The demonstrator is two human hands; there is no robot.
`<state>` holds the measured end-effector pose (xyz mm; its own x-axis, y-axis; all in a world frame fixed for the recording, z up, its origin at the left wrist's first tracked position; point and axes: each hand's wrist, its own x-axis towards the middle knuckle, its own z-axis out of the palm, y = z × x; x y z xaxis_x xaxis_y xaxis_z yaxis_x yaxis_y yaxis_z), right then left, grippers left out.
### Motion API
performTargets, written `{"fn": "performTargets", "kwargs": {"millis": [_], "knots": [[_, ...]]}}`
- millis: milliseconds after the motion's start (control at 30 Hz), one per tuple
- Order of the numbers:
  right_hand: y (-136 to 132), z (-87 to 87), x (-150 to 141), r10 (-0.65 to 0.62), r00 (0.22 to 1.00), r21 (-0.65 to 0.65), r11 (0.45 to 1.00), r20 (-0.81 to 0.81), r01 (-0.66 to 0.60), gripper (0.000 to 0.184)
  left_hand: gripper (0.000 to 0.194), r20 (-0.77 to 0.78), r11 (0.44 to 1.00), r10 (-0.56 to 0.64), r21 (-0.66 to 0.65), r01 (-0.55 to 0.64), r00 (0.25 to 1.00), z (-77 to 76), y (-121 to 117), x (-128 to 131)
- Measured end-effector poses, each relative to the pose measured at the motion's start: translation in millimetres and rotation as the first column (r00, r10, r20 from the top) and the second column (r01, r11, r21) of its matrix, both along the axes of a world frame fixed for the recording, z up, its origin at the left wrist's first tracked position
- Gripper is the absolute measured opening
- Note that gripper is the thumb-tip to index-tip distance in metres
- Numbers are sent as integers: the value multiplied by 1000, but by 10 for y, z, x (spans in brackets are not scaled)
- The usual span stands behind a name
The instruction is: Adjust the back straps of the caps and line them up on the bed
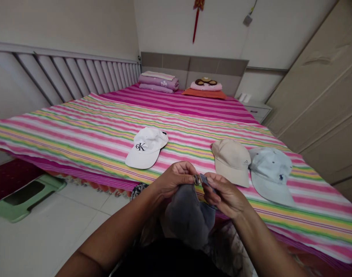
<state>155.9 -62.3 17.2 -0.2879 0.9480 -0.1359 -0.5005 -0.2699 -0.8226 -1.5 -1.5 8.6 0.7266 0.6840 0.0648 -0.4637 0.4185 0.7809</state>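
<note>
A dark grey-blue baseball cap (186, 215) hangs between my two hands, just off the near edge of the bed. My left hand (178, 177) pinches the metal buckle (197, 179) at the cap's back strap. The strap's other end is gripped in the fingers of my right hand (226, 194). Beyond my left hand a white cap (147, 148) with black letters lies on the bed. To the right rest a beige cap (232, 161) and a pale blue cap (271, 173), side by side and touching.
Striped sheets cover the bed (78, 130). Folded purple bedding (158, 82) and a pink pillow (206, 86) sit by the headboard (170, 63). On the floor at left stands a green stool (29, 196). A white nightstand (258, 109) is at far right.
</note>
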Motion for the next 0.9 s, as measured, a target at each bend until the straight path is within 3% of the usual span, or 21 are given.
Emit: {"fn": "performTargets", "kwargs": {"millis": [267, 533, 900], "knots": [[11, -131, -92, 21, 1000, -32, 999, -9, -22, 26, 25, 12, 998, -9, -60, 9, 1000, -78, 10, 42], [5, -62, -72, -47, 989, -11, 999, 141, 49, 26, 26, -35, 999, 29, -35, -31, 999, -71, 10, 18], [34, 5, -64, 1, 974, 2, 1000, 226, -1, 24, 28, -36, 998, -20, -56, 18, 999, -108, -5, -11]]}}
